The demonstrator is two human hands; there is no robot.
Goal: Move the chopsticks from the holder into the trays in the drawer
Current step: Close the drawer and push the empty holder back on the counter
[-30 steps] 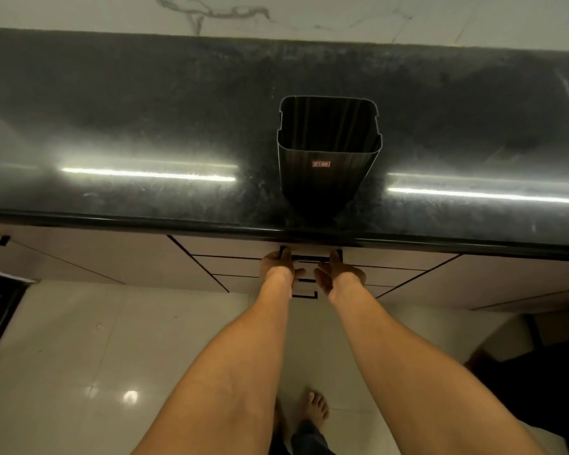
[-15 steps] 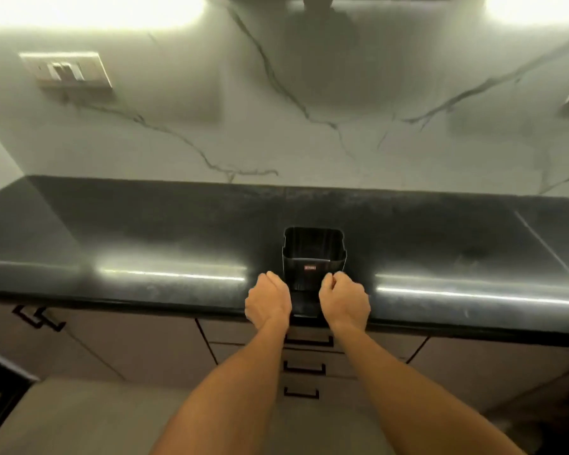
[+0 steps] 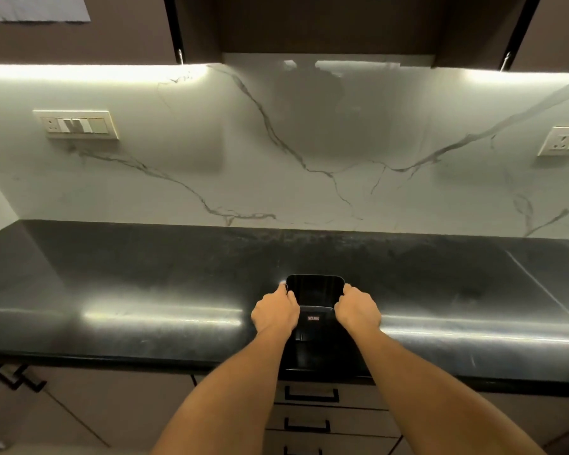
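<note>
A black square holder [image 3: 314, 292] with a small red label stands upright near the front edge of the black countertop [image 3: 145, 274]. My left hand [image 3: 275, 311] grips its left wall and my right hand [image 3: 357, 310] grips its right wall, fingers curled over the rim. No chopsticks show inside the holder from here. Below the counter edge, the drawers [image 3: 311, 394] with black handles are shut, so the trays are hidden.
A marble-look backsplash [image 3: 276, 159] rises behind the counter, with a switch plate [image 3: 76, 124] at left and a socket [image 3: 562, 141] at right. Dark wall cabinets hang above. A cupboard door with black handles [image 3: 14, 377] is at lower left.
Both hands left the drawer handle below the counter, rose to the countertop and closed on the holder's sides. The view tilted upward, away from the floor.
</note>
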